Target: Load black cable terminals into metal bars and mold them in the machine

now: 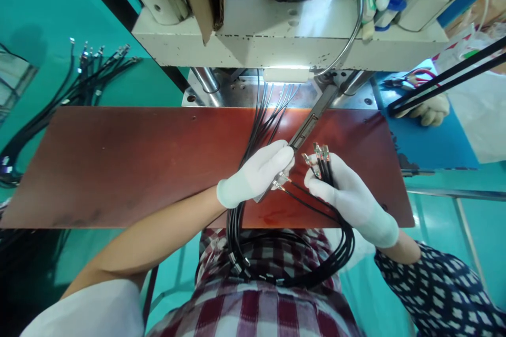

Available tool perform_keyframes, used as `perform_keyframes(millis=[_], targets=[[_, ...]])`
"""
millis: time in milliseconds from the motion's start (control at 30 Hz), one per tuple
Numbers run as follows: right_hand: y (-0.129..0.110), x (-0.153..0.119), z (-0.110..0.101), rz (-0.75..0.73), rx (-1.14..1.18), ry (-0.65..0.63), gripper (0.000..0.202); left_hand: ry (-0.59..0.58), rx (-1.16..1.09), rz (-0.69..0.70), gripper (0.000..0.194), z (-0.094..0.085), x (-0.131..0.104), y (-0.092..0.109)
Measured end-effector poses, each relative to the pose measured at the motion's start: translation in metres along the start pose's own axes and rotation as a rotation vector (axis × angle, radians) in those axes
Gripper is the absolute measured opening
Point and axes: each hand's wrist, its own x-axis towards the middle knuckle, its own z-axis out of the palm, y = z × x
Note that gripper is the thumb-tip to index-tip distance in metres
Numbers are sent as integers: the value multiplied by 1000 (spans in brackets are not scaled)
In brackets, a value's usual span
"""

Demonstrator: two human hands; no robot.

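One left hand (pixel 261 171), in a close-fitting white fabric glove, bends its fingers over a slim, slotted grey metal bar (pixel 310 125); whether it grips the bar or the cable ends beneath is hidden. At its four o'clock, the right hand (pixel 351 195), gloved alike, is closed around several thin, smooth black cables (pixel 343 245), their small, shiny metal connectors (pixel 326 151) poking up past the fingers. Two more metal-tipped strands reach toward the left palm. At six o'clock the cables hang in a rounded loop before a maroon-and-white checked cloth garment (pixel 272 305); toward twelve they fan into fine strands below a glowing white strip light (pixel 286 75). Beneath the hands lies a flat, reddish-brown board (pixel 138 158), faintly scuffed. Farther out at twelve stands a chipped, white-painted metal machine beam (pixel 237 52); at ten, another black cable bundle (pixel 35 116); at two, a crumpled pale glove (pixel 432 110) on a flat blue surface (pixel 438 142).
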Motion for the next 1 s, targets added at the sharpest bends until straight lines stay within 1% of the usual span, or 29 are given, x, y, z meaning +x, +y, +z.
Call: perform_keyframes(millis=[67, 133, 233, 367, 433, 567, 667, 767, 867, 933, 1000], targets=[[0, -2, -1, -4, 71, -19, 17, -4, 6, 9, 45, -1, 0, 0], [-2, -2, -1, 12, 69, -14, 18, 0, 17, 13, 45, -1, 0, 0], [-7, 0, 1, 42, 69, 22, 16, 6, 21, 10, 45, -2, 0, -2], [-13, 4, 6, 77, 85, 107, 26, 4, 13, 12, 46, -1, 1, -3], [-15, 6, 8, 71, 48, 131, 23, 11, 14, -2, 47, 0, 2, -2], [-16, 11, 7, 14, -81, 80, 18, 30, -3, -37, 48, 0, 2, -2], [-16, 17, 6, -30, -132, 64, 16, 25, -77, -66, 46, 0, 2, -5], [-20, 22, 8, -17, -56, 21, 14, 23, -141, -87, 46, 2, 1, -7], [-27, 25, 10, 74, 98, -31, 16, 53, -192, -116, 44, 4, -1, -9], [-30, 26, 12, 118, 167, -36, 17, 81, -214, -128, 43, 5, -2, -9], [-32, 27, 12, 135, 189, -40, 16, 104, -204, -108, 44, 6, -2, -7]])
